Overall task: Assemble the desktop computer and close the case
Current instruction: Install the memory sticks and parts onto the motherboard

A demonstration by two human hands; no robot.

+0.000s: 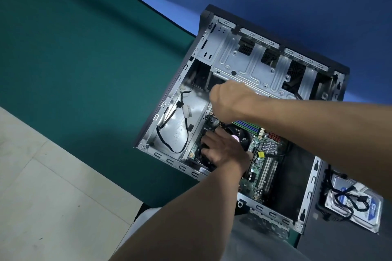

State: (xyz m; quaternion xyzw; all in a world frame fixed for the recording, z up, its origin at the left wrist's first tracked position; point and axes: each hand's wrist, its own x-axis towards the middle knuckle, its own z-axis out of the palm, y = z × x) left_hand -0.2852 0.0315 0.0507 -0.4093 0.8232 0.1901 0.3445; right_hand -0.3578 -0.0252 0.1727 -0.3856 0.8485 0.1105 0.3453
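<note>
Open computer case (220, 53) lying on its side on the green table (84, 59), side panel off, steel drive cage (250, 59) at the far end. Motherboard (257, 174) seated in the floor of the case, green board with white expansion slots and a small silver heatsink (269, 146) in plain sight. Left hand (222, 149) down on the CPU cooler (235, 135), fingers spread and pressing flat over the black fan housing, wrapped round nothing. Right hand (230, 99) hovering just above, curled into a loose fist, knuckles toward the drive cage; whether anything sits inside that fist, cannot tell. Memory sticks (248, 126) just beyond the cooler, partly hidden under the right forearm. Black cable (169, 144) looping loose across the bare left bay of the case, white connector (187, 111) hanging partway along. Off to the right, outside the case, hard drive (360, 214) resting label up with black cables (347, 199) draped over it. Pale tiled floor (42, 197) beyond the table edge.
</note>
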